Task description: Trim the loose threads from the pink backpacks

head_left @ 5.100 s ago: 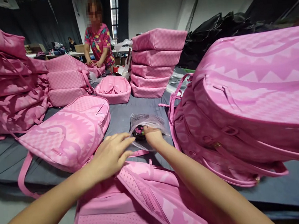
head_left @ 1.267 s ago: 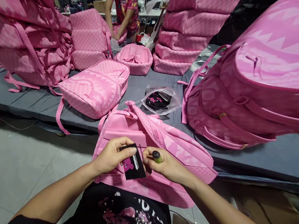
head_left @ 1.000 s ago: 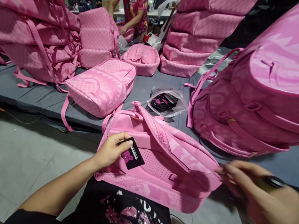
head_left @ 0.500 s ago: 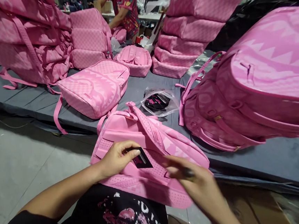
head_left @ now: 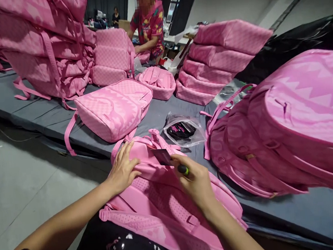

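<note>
A pink backpack (head_left: 141,174) lies in front of me with its padded back panel and shoulder straps facing up. My left hand (head_left: 125,169) rests on its top end, fingers spread and lying on the fabric. Over the middle of the backpack, my right hand (head_left: 193,179) is closed, with a flat black tag (head_left: 162,157) sticking out from its fingertips. The same hand also grips a tool with a black and green end (head_left: 183,170); the rest of that tool is hidden in the palm. Beyond the backpack is an open clear plastic bag (head_left: 198,139) containing dark tags with pink print.
Another pink backpack (head_left: 114,110) lies ahead on the dark-covered table (head_left: 46,123). Pink backpacks are piled at left (head_left: 32,55), and a pink stack (head_left: 218,54) rises at the back. Large backpacks (head_left: 301,128) crowd the right. A person (head_left: 149,29) stands across the table.
The black tag has passed from my left hand to my right. My left hand has opened and moved to the backpack's top end. One strap now lies toward me.
</note>
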Motion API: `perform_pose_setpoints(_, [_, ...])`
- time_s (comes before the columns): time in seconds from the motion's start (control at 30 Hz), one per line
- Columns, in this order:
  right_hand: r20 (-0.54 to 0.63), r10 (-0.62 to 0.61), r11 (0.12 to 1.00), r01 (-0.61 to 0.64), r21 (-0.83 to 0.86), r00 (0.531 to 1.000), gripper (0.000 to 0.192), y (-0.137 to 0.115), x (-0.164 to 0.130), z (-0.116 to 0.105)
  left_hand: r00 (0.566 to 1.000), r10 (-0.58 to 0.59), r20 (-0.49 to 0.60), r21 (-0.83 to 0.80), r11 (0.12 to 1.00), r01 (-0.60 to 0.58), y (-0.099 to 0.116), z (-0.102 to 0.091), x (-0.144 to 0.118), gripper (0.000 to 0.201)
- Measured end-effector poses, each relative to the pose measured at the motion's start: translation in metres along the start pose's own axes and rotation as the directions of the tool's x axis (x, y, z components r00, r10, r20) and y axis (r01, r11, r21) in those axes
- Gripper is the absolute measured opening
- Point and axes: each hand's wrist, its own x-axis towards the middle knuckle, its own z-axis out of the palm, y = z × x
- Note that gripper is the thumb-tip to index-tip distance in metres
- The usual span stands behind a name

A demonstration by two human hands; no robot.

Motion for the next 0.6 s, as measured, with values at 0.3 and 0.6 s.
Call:
perform_pose_setpoints(0.3, [0.704, 0.235, 0.844, 0.218, -0.49, 0.671, 0.018, -0.032, 0.045, 0.033, 0.944, 0.202, -0.262, 0.012, 0.979, -0.206, -0.017, 0.02, -0.028, 0.031])
perform_pose_setpoints(0.6, [0.776, 0.226, 0.772, 0.378, -0.512, 0.589, 0.026, -0.047, 0.063, 0.06, 0.957, -0.175, -0.232, -0.205, 0.971, 0.127, -0.024, 0.017, -0.035, 0.07])
